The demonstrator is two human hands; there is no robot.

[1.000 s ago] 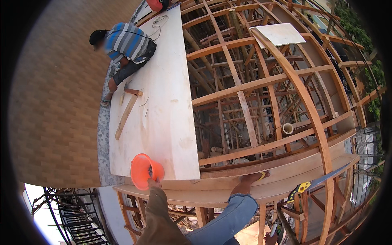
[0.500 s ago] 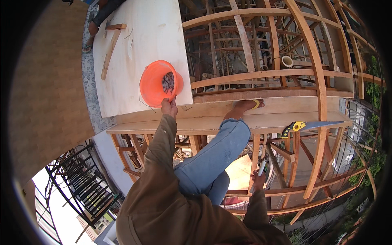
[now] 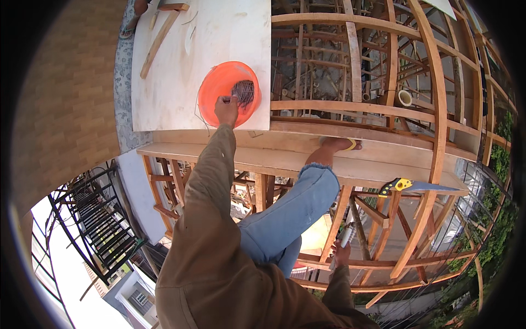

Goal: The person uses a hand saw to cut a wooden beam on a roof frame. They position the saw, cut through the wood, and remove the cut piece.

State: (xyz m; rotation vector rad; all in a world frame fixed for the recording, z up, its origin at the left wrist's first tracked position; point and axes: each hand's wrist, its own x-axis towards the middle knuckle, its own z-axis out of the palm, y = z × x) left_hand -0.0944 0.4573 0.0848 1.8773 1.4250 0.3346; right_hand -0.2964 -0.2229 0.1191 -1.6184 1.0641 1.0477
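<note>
Dipping into a round, bright orange plastic bucket (image 3: 215,82), the person's left hand (image 3: 226,111) hangs over its near inner side with the fingers curled in; whether anything is pinched between them cannot be told. Just beside those fingers, a heap of thin, dark grey metal nails (image 3: 244,94) lies against the right part of the bucket's inside. The bucket stands on a flat, off-white rectangular panel (image 3: 164,104), close to its near right corner, and a thin wire handle (image 3: 200,116) hangs down at the bucket's left. Low down and to the right, well apart from the bucket, the person's right hand (image 3: 341,255) is closed around a silvery-white cylindrical object (image 3: 347,234), whose kind is too small to make out. Between the two arms runs a leg in faded blue denim (image 3: 298,200), its foot (image 3: 334,146) in a yellow-strapped sandal on a long, pale brown wooden ledge (image 3: 263,159). Toward the ledge's right end lies a handsaw with a yellow-and-black grip (image 3: 399,185) and a bluish blade. Farther up the panel rests a narrow, brown wooden strip (image 3: 159,45), and to the right of the panel spreads a grid of reddish-brown timber beams (image 3: 356,108).
</note>
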